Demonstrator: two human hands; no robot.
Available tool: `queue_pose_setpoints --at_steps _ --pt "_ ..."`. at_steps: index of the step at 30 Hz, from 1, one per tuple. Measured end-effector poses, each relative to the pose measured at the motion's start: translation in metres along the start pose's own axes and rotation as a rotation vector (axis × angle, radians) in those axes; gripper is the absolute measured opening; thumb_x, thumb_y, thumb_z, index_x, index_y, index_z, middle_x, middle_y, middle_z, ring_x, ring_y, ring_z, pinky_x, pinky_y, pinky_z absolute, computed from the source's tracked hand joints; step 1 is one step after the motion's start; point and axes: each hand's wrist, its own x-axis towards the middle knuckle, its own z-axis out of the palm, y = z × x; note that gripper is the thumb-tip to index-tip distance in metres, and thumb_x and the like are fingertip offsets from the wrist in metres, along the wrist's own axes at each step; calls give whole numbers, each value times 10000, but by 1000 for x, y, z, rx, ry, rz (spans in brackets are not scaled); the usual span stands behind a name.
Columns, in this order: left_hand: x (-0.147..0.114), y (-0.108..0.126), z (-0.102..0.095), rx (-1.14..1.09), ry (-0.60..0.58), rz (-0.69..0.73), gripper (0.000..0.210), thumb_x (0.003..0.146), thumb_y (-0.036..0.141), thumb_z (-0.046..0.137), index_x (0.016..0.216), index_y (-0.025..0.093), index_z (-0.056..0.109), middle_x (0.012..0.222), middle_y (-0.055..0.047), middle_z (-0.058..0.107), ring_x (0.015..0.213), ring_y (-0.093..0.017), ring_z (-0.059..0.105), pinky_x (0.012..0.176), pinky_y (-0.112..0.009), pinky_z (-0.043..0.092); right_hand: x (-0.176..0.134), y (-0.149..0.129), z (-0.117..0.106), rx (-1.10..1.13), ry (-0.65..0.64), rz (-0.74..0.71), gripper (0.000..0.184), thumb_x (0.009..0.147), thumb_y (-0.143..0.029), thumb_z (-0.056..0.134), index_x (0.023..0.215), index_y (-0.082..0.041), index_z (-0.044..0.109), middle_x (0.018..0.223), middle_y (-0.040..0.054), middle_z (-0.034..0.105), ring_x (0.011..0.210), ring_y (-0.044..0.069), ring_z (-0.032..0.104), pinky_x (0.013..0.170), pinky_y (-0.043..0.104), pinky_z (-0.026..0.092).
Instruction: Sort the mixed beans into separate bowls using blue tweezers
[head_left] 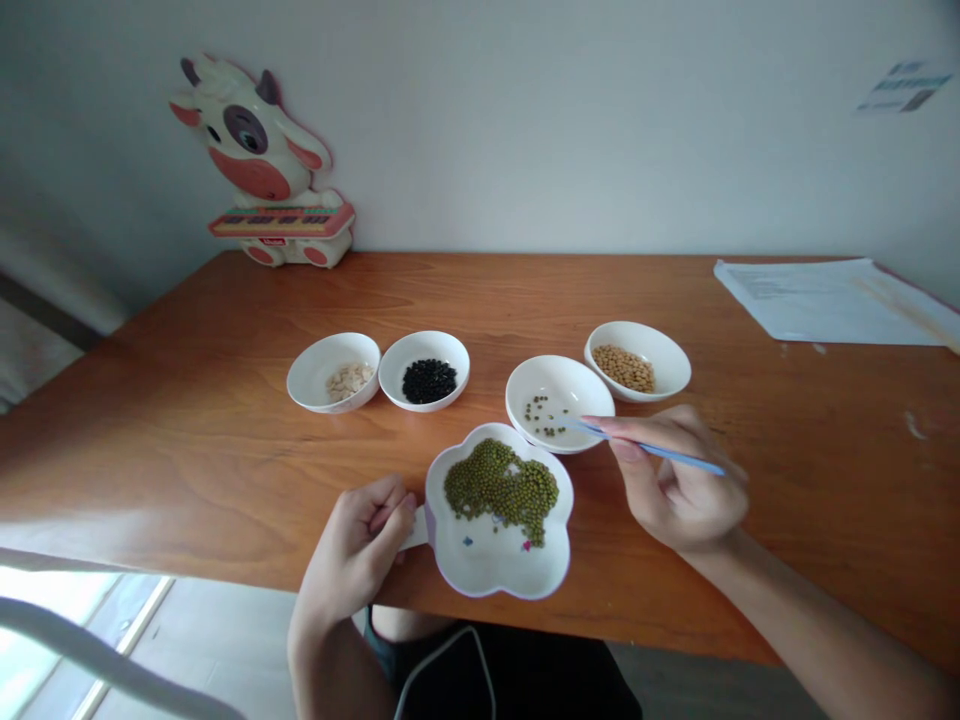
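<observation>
Head camera: at the far left, a toy cow (262,160) with a little keyboard is seen by the wall, at the back of the brown table (187,430). Next, some pale flat bits (349,381) are held in a white bowl (309,378). Below and a little to the right, the short handle of a flower-shaped dish (491,578) is gripped tight by the left hand (358,545). Above that hand, black beans (429,381) are held in a second bowl (396,368), right beside the first. Lots of green beans (499,480) are spread in the dish, near the table's front edge. Just past it, a few green beans are scattered in a third bowl (544,373). Over this bowl, the tip of a thin blue stick (675,457) is seen, too blurry to make out. Tan beans (622,369) are held in a fourth bowl (670,370), just behind. The stick is pinched by the right hand (686,490). Papers (810,300) are seen at the far right.
</observation>
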Motion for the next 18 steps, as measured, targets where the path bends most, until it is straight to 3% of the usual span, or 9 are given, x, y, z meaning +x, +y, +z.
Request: queue_pose_setpoints --at_steps 4,9,18 --pt "0 -1 0 12 -1 7 453 973 416 530 612 231 327 512 31 478 480 -111 462 480 -231 341 1 1 2 22 -17 4 428 858 -9 684 1199 -269 700 935 0 820 690 155 672 637 313 559" --pt "-1 -1 0 26 -9 10 448 999 429 489 628 233 332 521 25 492 490 -117 474 489 -237 352 -1 -8 6 147 -167 -78 364 838 -27 711 1140 -232 704 888 -7 806 690 141 648 626 306 529" --pt "0 -1 1 4 1 -2 434 977 418 512 627 232 334 511 31 486 482 -110 458 487 -236 339 -9 -10 13 106 -251 10 175 858 -90 711 990 -203 691 826 6 759 691 147 618 657 332 488"
